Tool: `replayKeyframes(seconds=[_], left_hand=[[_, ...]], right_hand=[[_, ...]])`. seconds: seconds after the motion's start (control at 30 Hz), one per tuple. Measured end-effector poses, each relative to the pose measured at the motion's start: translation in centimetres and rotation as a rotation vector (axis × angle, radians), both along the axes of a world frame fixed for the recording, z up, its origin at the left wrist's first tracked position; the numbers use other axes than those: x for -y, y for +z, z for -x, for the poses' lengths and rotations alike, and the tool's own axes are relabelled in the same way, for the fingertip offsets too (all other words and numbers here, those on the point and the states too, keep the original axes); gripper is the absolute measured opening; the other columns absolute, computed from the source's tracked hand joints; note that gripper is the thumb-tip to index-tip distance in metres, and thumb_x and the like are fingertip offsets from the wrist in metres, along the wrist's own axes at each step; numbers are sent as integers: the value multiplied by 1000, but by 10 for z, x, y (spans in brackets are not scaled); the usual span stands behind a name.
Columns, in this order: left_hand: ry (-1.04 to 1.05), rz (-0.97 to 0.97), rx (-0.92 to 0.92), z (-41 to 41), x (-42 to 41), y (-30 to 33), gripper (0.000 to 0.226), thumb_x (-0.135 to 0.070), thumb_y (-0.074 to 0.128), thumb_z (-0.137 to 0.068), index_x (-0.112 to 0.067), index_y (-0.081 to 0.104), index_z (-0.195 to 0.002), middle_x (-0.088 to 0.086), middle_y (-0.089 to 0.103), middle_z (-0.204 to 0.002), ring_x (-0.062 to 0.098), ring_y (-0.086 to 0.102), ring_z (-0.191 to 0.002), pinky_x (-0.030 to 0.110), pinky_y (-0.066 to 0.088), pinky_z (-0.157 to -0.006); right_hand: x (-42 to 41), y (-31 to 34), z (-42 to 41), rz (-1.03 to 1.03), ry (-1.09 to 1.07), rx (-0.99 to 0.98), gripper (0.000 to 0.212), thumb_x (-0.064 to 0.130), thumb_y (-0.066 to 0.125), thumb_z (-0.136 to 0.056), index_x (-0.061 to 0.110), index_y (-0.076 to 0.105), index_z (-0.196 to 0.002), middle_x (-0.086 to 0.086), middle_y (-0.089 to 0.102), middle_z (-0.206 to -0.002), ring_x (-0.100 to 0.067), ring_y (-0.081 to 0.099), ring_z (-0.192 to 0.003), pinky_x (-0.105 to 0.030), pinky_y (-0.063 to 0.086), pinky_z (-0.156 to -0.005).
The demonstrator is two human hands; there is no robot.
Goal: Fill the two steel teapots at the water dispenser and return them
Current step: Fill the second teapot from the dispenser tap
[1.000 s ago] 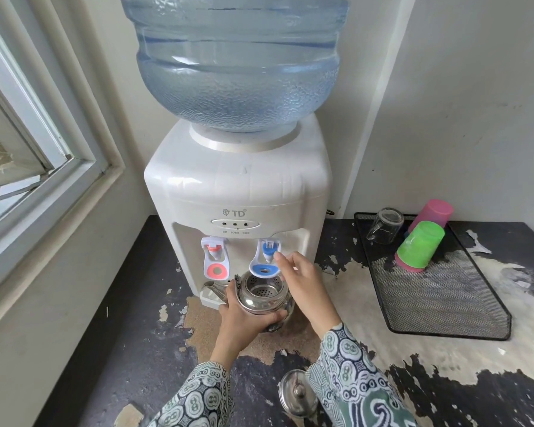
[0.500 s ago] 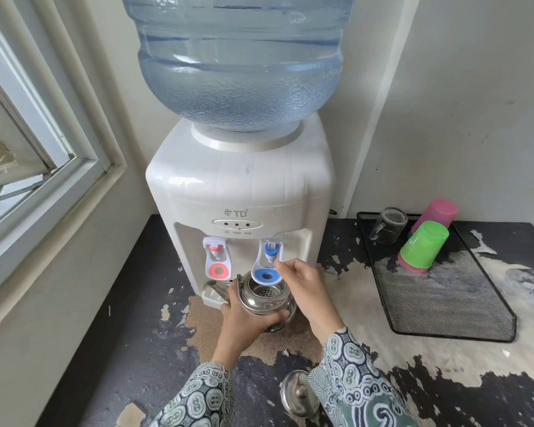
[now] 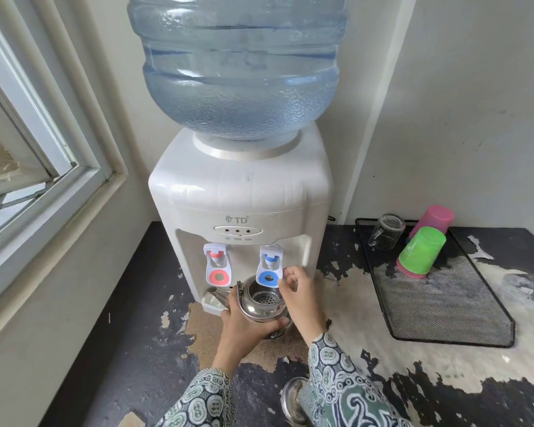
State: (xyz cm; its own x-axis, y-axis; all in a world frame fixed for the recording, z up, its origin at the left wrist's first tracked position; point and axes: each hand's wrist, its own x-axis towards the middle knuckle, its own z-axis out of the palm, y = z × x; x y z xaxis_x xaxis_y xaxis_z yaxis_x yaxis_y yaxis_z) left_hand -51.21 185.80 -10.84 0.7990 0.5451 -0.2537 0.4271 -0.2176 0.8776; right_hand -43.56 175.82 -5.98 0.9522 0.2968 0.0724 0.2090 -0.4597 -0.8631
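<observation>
Steel lid (image 3: 293, 402) at the bottom edge is half hidden by your right sleeve — cut off too. Your left hand (image 3: 244, 329) is wrapped around the open teapot (image 3: 261, 303), holding it under the blue tap (image 3: 269, 266) of the dispenser (image 3: 241, 192). Your right hand (image 3: 301, 291) pinches the tap's lever — water flow is too hard to make out.
</observation>
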Motion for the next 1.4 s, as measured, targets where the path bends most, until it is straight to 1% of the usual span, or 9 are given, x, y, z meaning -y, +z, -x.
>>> replayKeyframes(seconds=[0.17, 0.27, 0.33, 0.6, 0.87, 1.03, 1.2, 1.3, 1.4], left_hand=[[-19, -9, 6, 3, 1, 0, 133, -58, 86, -35, -29, 11, -141, 8, 36, -139, 26, 28, -129, 35, 31, -101], [-28, -61, 6, 8, 3, 1, 135, -66, 82, -31, -29, 13, -141, 7, 38, -138, 25, 35, -128, 35, 33, -100], [-20, -110, -7, 12, 5, 2, 136, -72, 78, -29, -29, 15, -141, 7, 41, -139, 27, 39, -128, 41, 36, -104], [84, -222, -30, 48, 15, -5, 131, -72, 77, -27, -31, 22, -140, 0, 48, -138, 29, 44, -128, 44, 32, -106], [105, -202, -18, 88, 20, -30, 128, -69, 80, -36, -33, 18, -142, -10, 33, -148, 17, 22, -140, 38, 11, -117], [92, -189, 1, 89, 18, -35, 130, -67, 80, -39, -26, 16, -145, -8, 31, -150, 12, 18, -143, 34, 4, -119], [97, -166, -58, 92, 16, -38, 132, -74, 75, -35, -40, 9, -144, -11, 27, -152, 18, 13, -143, 41, 6, -118], [116, -165, -122, 94, 17, -38, 133, -78, 72, -32, -50, 0, -140, -14, 24, -153, 23, 11, -142, 46, 7, -115], [116, -173, -134, 95, 17, -37, 133, -81, 69, -31, -49, 2, -140, -15, 24, -153, 22, 12, -142, 48, 8, -115]], right_hand=[[14, -26, 16, -45, -202, 26, 33, 19, 69, -78, 10, 47, -101, 4, 41, -89, -9, 41, -77, -13, 34, -68], [22, -35, 15, 10, -109, -265, 47, 37, 62, -82, 14, 40, -117, 0, 42, -109, -15, 43, -99, -29, 39, -90], [26, -33, 16, -21, 16, -403, 41, 40, 58, -85, 20, 42, -117, 3, 54, -110, -3, 51, -91, -26, 45, -80], [35, -31, 38, 116, 161, -207, 37, 33, 60, -76, 29, 51, -112, 6, 68, -100, -17, 63, -95, -43, 48, -91], [34, -56, 70, 77, 266, -221, 36, 21, 63, -72, 33, 49, -102, -2, 68, -93, -20, 63, -84, -28, 50, -73], [43, -60, 69, 40, 364, -270, 38, 34, 63, -82, 42, 43, -113, 22, 57, -108, 5, 56, -98, -15, 43, -88], [74, -69, 63, 391, 440, -231, 63, 58, 62, -73, 30, 38, -124, 17, 39, -116, -7, 41, -112, -26, 37, -93], [87, -80, 67, 659, 547, -160, 52, 48, 70, -69, 25, 45, -109, 6, 43, -112, -14, 39, -107, -29, 40, -89], [93, -86, 69, 642, 560, -150, 29, 33, 69, -72, 26, 49, -92, 7, 45, -98, -14, 45, -96, -31, 45, -82]])
